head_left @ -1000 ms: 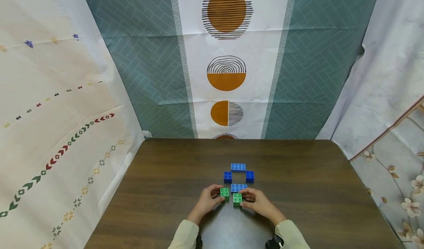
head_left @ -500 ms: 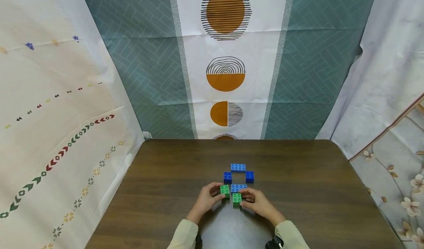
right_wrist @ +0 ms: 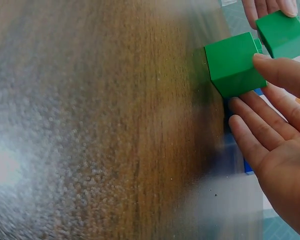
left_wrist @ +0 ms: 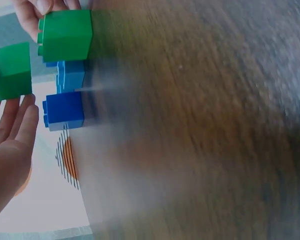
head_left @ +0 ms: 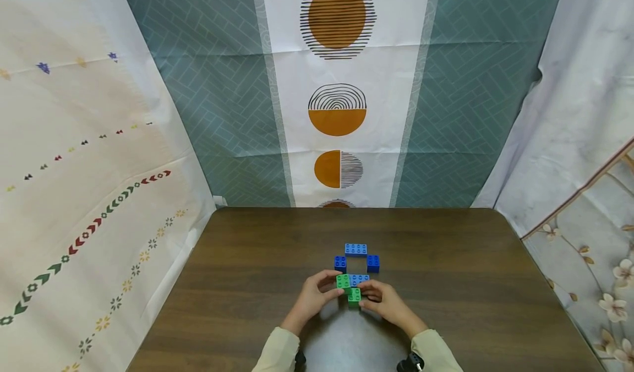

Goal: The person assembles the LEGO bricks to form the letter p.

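My left hand (head_left: 311,299) pinches a green toy building brick (head_left: 343,282) between thumb and fingers. In the left wrist view this green brick (left_wrist: 12,72) hangs clear of the tabletop, studs away from it. My right hand (head_left: 388,304) holds a second green brick (head_left: 354,297), which sits on the table just nearer to me; the right wrist view shows thumb and fingers on its sides. Behind them lies a light blue brick (head_left: 360,279), its left end covered by the left hand's brick. Two dark blue bricks, left (head_left: 340,262) and right (head_left: 373,263), stand beyond it.
Another light blue brick (head_left: 356,249) lies farthest back, so the blue bricks form a ring. The brown wooden table (head_left: 257,256) ends at a patterned curtain (head_left: 238,157). Cloths hang at both sides, and light glares on the near tabletop.
The green brick in my left hand has gone up and then right, from beside the near light blue brick to over its left end. My right hand and its brick have barely moved.
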{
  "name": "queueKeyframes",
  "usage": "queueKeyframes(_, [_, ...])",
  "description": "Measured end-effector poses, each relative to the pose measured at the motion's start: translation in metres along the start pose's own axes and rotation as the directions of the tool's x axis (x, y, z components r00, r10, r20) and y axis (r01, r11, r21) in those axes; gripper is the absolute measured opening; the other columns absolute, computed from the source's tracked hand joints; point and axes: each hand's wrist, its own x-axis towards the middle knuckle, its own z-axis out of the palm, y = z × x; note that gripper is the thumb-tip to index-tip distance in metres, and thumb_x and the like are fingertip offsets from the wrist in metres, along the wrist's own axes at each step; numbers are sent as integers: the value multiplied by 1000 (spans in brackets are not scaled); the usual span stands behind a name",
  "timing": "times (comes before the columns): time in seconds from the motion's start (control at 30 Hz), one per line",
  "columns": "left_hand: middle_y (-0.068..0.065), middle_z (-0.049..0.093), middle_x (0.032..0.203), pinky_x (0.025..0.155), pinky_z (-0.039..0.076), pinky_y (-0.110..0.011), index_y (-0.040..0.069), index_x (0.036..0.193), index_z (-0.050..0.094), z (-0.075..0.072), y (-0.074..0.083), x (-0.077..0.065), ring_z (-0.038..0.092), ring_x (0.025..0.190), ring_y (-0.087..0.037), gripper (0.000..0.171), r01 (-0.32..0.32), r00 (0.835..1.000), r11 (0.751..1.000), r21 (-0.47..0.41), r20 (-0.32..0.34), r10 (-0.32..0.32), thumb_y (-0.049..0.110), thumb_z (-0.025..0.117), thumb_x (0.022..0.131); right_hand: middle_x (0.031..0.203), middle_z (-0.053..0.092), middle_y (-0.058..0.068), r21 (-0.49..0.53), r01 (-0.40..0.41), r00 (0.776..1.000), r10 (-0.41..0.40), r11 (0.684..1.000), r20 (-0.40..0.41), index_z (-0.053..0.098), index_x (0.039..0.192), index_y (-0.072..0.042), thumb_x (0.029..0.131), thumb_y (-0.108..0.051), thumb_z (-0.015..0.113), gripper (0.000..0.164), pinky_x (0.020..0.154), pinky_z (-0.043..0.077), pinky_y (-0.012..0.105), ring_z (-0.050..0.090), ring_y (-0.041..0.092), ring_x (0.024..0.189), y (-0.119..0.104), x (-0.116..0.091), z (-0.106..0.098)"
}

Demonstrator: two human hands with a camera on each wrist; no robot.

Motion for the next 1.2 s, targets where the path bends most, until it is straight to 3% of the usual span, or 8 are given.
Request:
queueKeyframes(0.27, [-21,64,115,97,45,-53,-5,117,62,6,-1,1,59,111,-38,32,-24,998,1000,-15,54,25,0,70,86,118,60,25,-15,-15,1000,15,1000,-3,55,123,9,90,-8,68,39,91,52,45,59,39,110,1,0,0])
queueKeyframes(0.5, [-21,64,113,94,49,-50,-5,117,62,12,-31,7,60,108,-38,34,-31,998,999,-13,57,32,-3,70,84,117,61,25,-1,2,1000,-2,1000,-7,55,122,9,89,-7,69,39,91,51,48,59,40,109,3,0,1])
queueKeyframes(0.6, [-17,65,115,93,51,-44,0,119,64,12,-38,9,61,109,-33,35,-3,998,1000,-15,62,4,2,71,85,117,61,25,7,-1,1000,1,1000,-11,56,121,9,88,-6,69,39,92,50,48,59,40,109,2,0,1])
queueKeyframes(0.73, [-13,65,116,91,53,-37,4,119,65,11,-40,9,62,110,-31,34,19,998,999,-31,67,-17,7,72,86,116,61,25,19,3,1000,-3,1000,-11,56,121,9,88,-6,69,38,92,50,47,60,39,109,2,0,1])
queueKeyframes(0.93, [-13,64,117,92,52,-36,3,120,64,10,-40,10,62,110,-29,36,3,996,1000,-20,90,-1,5,72,86,115,61,26,26,10,1000,-9,1000,-11,56,120,10,88,-4,69,37,91,51,47,60,40,108,1,0,1])
queueKeyframes(1.2, [-13,62,118,93,51,-43,4,121,64,12,-40,12,60,110,-34,35,-31,994,999,-13,106,32,3,70,86,117,60,27,22,-15,1000,15,1000,-15,55,121,10,88,-5,69,39,91,51,48,59,41,109,1,0,1])
